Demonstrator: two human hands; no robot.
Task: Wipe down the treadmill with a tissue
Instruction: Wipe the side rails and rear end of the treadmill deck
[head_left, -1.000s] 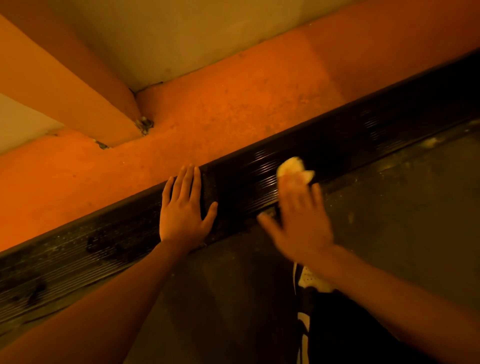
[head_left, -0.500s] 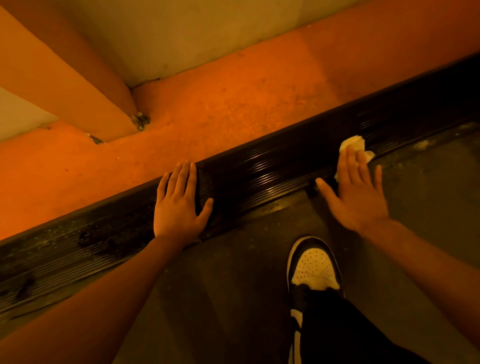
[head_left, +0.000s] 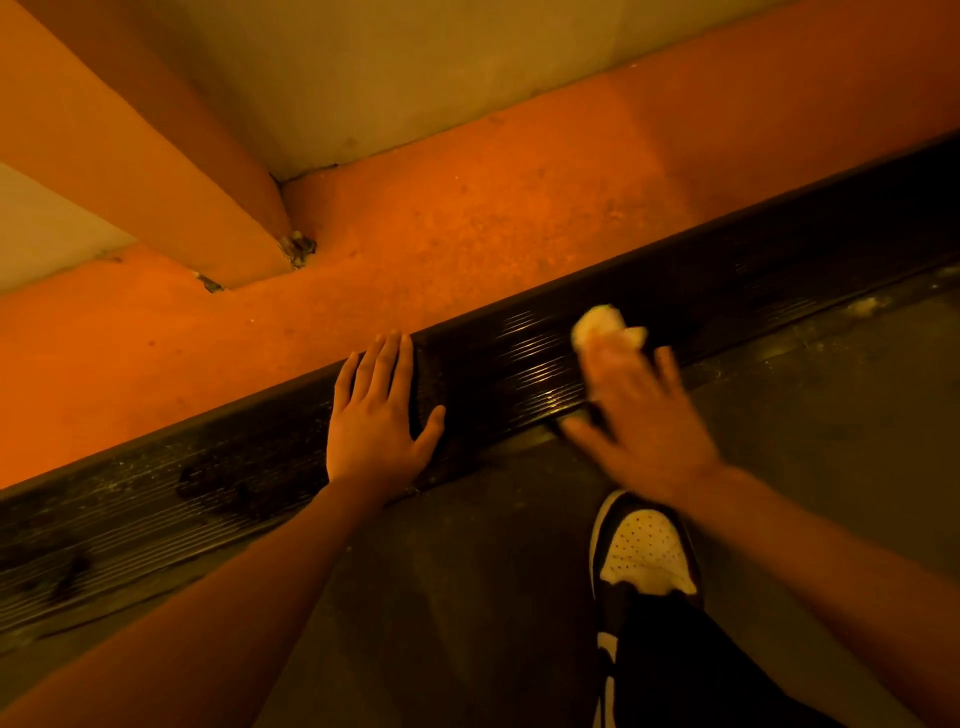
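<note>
Currently the left hand (head_left: 376, 421) lies flat on the dark ribbed treadmill side rail (head_left: 519, 358), fingers straight, thumb spread. To its right, the blurred right hand (head_left: 639, 426) presses a crumpled tissue (head_left: 597, 325) onto that rail with straight fingers; the tissue peeks out beyond their far tips.

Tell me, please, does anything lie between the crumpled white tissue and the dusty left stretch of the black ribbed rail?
Yes: the left hand rests on the black ribbed rail between the crumpled white tissue, under the right hand, and that stretch.
</note>
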